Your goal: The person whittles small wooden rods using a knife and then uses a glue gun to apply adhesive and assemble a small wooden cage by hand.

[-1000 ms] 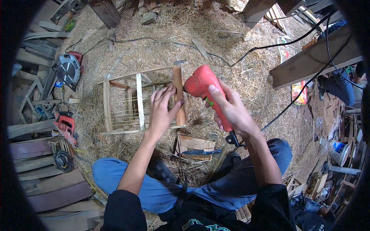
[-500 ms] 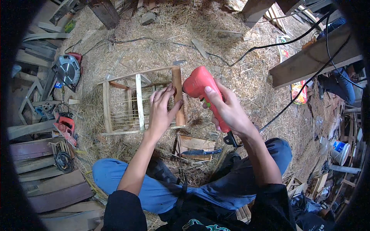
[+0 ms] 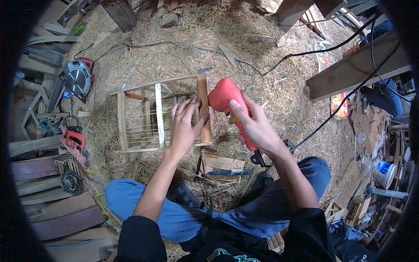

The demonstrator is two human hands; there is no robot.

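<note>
A slatted wooden frame (image 3: 159,114) lies on the straw-strewn ground in front of me, with thin rods or strings running between its slats. My left hand (image 3: 183,124) is on its right end, fingers and thumb bent against the brown rail (image 3: 202,89). In my right hand (image 3: 257,126) is a red power tool (image 3: 231,98) with a pistol grip, a green trigger and a black cord. Its rounded head points left, close against the brown rail's outer side. Whether a bit or pad touches the wood is hidden.
Between my legs a knife (image 3: 229,172) rests on a small wooden piece (image 3: 218,161). A circular saw (image 3: 78,78) and a red planer-like tool (image 3: 75,144) are at the left, near stacked boards (image 3: 70,205). A black cord (image 3: 323,124) crosses on the right, near a white bucket (image 3: 386,174).
The tool has tipped slightly toward me, its head staying beside the brown rail. My left hand keeps its place on the frame.
</note>
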